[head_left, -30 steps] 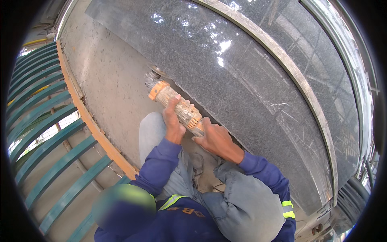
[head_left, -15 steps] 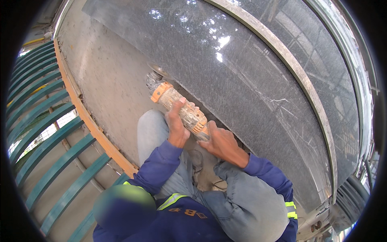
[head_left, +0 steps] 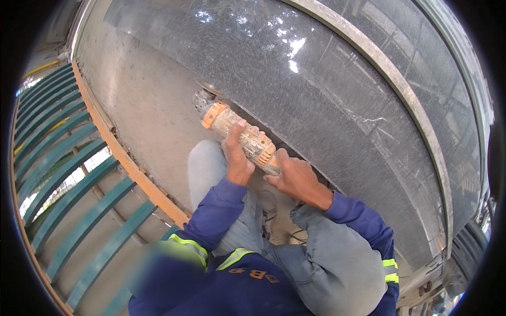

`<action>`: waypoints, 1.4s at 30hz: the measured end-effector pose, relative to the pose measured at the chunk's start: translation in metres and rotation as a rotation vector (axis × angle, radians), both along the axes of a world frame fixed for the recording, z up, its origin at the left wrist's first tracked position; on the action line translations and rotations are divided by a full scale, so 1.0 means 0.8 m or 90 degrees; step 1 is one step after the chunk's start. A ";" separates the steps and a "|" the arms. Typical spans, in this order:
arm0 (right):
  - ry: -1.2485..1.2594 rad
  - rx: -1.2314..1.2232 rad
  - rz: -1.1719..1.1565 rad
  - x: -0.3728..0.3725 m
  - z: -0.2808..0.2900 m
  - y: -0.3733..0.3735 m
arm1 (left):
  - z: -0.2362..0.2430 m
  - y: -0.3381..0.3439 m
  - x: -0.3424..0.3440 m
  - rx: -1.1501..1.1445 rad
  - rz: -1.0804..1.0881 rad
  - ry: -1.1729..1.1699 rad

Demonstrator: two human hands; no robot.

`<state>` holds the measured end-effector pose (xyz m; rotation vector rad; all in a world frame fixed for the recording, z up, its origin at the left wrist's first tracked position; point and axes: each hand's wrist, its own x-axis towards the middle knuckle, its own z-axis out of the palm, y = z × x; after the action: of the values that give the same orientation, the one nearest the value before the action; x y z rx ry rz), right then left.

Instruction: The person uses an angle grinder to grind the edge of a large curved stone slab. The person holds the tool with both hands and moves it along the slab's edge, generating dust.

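An orange, dust-caked angle grinder [head_left: 230, 125] lies slantwise between my two hands. My left hand [head_left: 237, 157] is wrapped round the middle of its body. Farther back, my right hand [head_left: 299, 179] grips the rear end. The grinder's worn metal head [head_left: 202, 100] points away to the far left. Its disc [head_left: 208, 86] meets the near edge of a dark grey speckled slab [head_left: 295, 100]; part of the disc is hidden by that edge. A dark gap runs beneath the slab, beside the grinder.
Green slats [head_left: 105, 205] with an orange rail [head_left: 134, 176] run along my left. Dusty concrete floor [head_left: 142, 100] lies between rail and slab. A pale curved strip [head_left: 392, 79] crosses the slab on the right. My bent knees [head_left: 337, 263] are close to the slab's edge. Black hoses [head_left: 466, 245] lie at lower right.
The whole view has shifted slightly, with everything a little farther right. Both hands keep their hold on the grinder, and its disc stays at the slab's edge.
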<state>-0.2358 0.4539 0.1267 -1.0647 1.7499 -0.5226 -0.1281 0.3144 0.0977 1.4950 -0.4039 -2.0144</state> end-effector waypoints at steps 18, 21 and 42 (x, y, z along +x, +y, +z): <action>-0.008 0.012 0.026 -0.010 0.010 -0.001 | 0.016 0.003 -0.009 -0.012 -0.014 -0.021; -0.006 0.006 0.015 -0.011 0.015 -0.001 | 0.015 0.005 -0.007 -0.003 -0.010 -0.022; -0.017 0.018 0.020 -0.017 0.017 0.002 | 0.023 0.010 -0.013 0.003 -0.012 -0.027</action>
<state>-0.2492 0.4556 0.1399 -1.0600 1.7100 -0.4896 -0.1382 0.3221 0.1162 1.5442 -0.4319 -2.0032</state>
